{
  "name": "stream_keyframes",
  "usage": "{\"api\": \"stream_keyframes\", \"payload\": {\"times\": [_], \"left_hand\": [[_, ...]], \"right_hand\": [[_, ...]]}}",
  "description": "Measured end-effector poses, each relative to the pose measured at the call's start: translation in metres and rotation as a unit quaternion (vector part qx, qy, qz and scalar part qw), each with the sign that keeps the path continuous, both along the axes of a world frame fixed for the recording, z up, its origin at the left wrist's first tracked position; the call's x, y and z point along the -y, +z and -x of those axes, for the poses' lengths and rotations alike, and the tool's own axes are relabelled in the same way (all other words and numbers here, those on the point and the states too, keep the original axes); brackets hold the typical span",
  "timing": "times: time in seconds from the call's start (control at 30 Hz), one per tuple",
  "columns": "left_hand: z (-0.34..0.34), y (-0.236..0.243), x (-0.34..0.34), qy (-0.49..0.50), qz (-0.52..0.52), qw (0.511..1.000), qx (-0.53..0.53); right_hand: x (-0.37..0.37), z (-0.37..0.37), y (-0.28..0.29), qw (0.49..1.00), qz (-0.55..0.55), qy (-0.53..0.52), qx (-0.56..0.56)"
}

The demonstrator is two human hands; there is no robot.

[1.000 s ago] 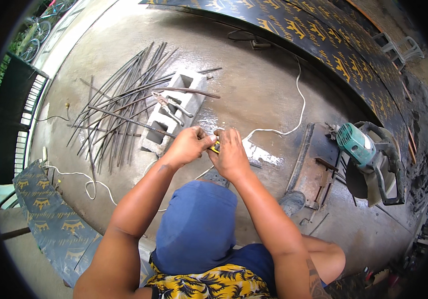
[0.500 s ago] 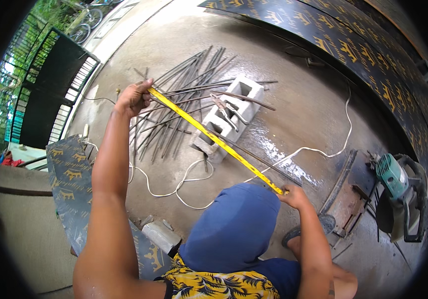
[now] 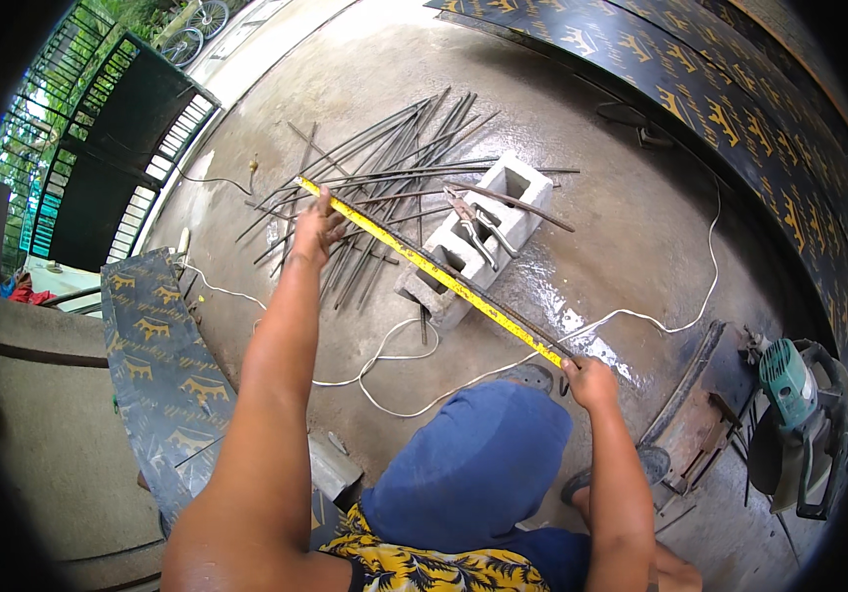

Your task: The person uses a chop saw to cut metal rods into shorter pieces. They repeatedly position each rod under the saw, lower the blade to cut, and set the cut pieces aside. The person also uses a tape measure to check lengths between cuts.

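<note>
A yellow tape measure blade (image 3: pixel 443 278) stretches slantwise between my hands, with a dark steel rod (image 3: pixel 506 306) close along its far edge. My left hand (image 3: pixel 315 233) is closed on the blade near its far left end, which sticks out past the fingers. My right hand (image 3: pixel 593 385) pinches the near right end of the blade together with the rod. Beneath the blade stands a grey hollow concrete block (image 3: pixel 536 187). On the block rest pliers (image 3: pixel 481 229) with metal handles and another short rod (image 3: pixel 515 205).
Several loose steel rods (image 3: pixel 384 148) lie heaped on the wet floor beyond my left hand. A white cord (image 3: pixel 631 314) winds across the floor. At right stands a green cut-off saw (image 3: pixel 789 383). Dark printed boards (image 3: pixel 710 99) line the far right; another board piece (image 3: pixel 162 345) lies left.
My left hand has slid inward from the blade's end, leaving the tip exposed. The blade now lies against the rod, and my right hand has shifted slightly to the right and up.
</note>
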State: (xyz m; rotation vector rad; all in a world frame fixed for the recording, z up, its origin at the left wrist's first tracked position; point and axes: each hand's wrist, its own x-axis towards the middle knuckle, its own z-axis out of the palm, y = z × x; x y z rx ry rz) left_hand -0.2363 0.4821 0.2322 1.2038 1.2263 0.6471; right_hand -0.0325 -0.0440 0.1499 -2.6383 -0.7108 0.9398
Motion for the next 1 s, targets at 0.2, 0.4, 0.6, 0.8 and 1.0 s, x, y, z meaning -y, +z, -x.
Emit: {"api": "stream_keyframes", "payload": {"times": [0.2, 0.4, 0.6, 0.8, 1.0], "left_hand": [[-0.023, -0.029, 0.041, 0.04, 0.027, 0.996, 0.07], [-0.034, -0.02, 0.056, 0.061, 0.032, 0.994, 0.083], [-0.038, -0.023, 0.063, 0.054, 0.033, 0.995, 0.08], [-0.043, -0.031, 0.065, 0.057, 0.035, 0.993, 0.098], [-0.043, -0.061, 0.056, 0.008, 0.014, 0.985, 0.173]], "right_hand": [[0.003, 0.0, -0.003, 1.0, 0.005, -0.005, 0.015], [0.004, -0.001, 0.0, 1.0, 0.008, -0.015, 0.004], [0.009, -0.005, -0.001, 0.999, 0.048, -0.024, -0.01], [0.01, -0.011, 0.001, 0.998, 0.06, -0.006, -0.026], [0.008, -0.008, -0.003, 0.999, 0.042, -0.01, 0.009]]}}
